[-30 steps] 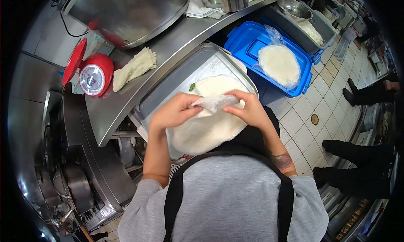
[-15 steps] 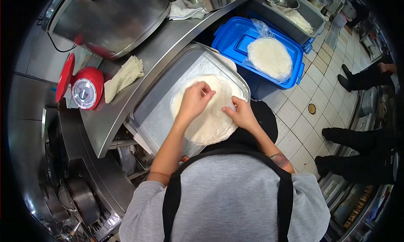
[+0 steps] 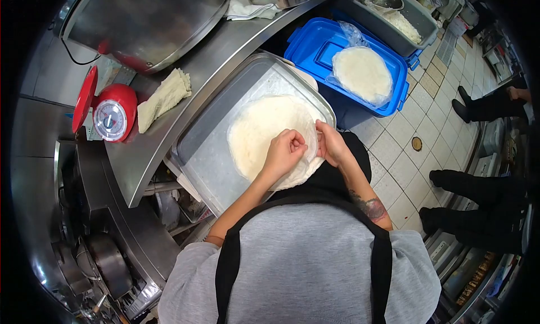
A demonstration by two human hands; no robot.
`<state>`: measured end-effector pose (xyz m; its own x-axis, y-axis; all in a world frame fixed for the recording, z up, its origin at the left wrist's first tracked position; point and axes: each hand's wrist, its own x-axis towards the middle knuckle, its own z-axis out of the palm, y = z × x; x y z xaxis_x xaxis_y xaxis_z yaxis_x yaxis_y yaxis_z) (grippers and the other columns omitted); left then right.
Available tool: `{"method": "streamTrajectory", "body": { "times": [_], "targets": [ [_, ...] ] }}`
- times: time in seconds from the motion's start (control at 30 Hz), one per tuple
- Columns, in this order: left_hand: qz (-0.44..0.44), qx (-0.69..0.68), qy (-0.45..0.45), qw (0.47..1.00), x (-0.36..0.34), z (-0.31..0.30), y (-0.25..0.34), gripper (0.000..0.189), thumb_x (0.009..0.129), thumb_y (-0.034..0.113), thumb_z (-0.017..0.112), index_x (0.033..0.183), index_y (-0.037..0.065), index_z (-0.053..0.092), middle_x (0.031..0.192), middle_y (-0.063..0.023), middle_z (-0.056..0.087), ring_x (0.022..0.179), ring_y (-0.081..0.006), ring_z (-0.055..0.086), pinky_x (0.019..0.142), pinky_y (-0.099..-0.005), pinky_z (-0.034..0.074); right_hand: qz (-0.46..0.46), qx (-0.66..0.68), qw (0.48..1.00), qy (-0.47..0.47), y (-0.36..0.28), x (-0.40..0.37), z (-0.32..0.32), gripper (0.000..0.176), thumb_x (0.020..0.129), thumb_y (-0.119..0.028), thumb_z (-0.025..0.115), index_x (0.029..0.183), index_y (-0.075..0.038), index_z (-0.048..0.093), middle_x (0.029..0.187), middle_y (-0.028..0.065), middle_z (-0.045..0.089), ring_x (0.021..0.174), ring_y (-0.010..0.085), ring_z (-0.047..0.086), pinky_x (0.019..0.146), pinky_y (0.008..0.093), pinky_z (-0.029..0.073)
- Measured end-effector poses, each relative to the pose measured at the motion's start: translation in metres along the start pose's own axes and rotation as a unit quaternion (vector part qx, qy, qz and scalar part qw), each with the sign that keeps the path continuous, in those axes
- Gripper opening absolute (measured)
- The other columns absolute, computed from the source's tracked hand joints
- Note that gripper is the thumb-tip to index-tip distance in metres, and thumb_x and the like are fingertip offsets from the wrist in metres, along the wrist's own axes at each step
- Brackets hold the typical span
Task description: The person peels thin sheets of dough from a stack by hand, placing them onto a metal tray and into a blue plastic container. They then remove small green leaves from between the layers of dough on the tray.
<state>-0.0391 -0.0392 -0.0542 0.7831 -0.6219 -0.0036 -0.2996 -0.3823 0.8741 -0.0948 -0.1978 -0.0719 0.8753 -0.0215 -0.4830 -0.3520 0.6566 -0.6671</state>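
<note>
A flat, round, pale disc of dough (image 3: 256,130) lies in a metal tray (image 3: 205,166) in front of me. Thin clear plastic film (image 3: 309,130) is gathered in folds along the disc's right side. My left hand (image 3: 287,151) is closed in a pinch on the film, over the dough's lower right part. Just right of it, my right hand (image 3: 333,145) grips the film's edge near the tray's rim; some of its fingers are hidden.
Left, a red dial scale (image 3: 114,113) and a folded cloth (image 3: 163,100) rest on the steel counter (image 3: 222,56) by a large pot (image 3: 143,25). A blue lidded tub (image 3: 312,42) bears another film-wrapped disc (image 3: 363,74). Behind it stands a grey bin (image 3: 430,28). People's legs (image 3: 472,186) show right.
My left hand has moved right and down, drawing the film back toward the right and baring more of the dough's left part. My right hand has shifted slightly right and turned.
</note>
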Motion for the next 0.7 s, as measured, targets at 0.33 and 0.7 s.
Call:
{"method": "streamTrajectory", "body": {
  "times": [0.33,0.7],
  "targets": [
    [-0.057,-0.006,-0.064,0.996,-0.012,-0.008,0.001,0.012,0.076,0.006,0.071,0.082,0.001,0.061,0.068,-0.0031,0.059,0.060,-0.0093,0.053,0.058,-0.0243,0.046,-0.075,-0.196,0.972,0.108,0.000,0.002,0.009,0.029,0.092,-0.030,0.058,0.084,-0.004,0.064,0.065,-0.0008,0.055,0.053,0.0059,0.049,0.043,0.0217,0.040],
    [-0.099,-0.115,-0.039,0.988,-0.002,-0.006,-0.010,0.021,0.093,0.020,0.058,0.082,0.001,0.058,0.070,-0.0035,0.060,0.062,-0.0088,0.056,0.057,-0.0246,0.047,-0.080,-0.233,0.968,0.041,-0.005,0.001,0.006,0.018,0.091,-0.019,0.059,0.082,-0.004,0.062,0.068,-0.0022,0.056,0.056,0.0042,0.047,0.049,0.0195,0.038]
  ]
}}
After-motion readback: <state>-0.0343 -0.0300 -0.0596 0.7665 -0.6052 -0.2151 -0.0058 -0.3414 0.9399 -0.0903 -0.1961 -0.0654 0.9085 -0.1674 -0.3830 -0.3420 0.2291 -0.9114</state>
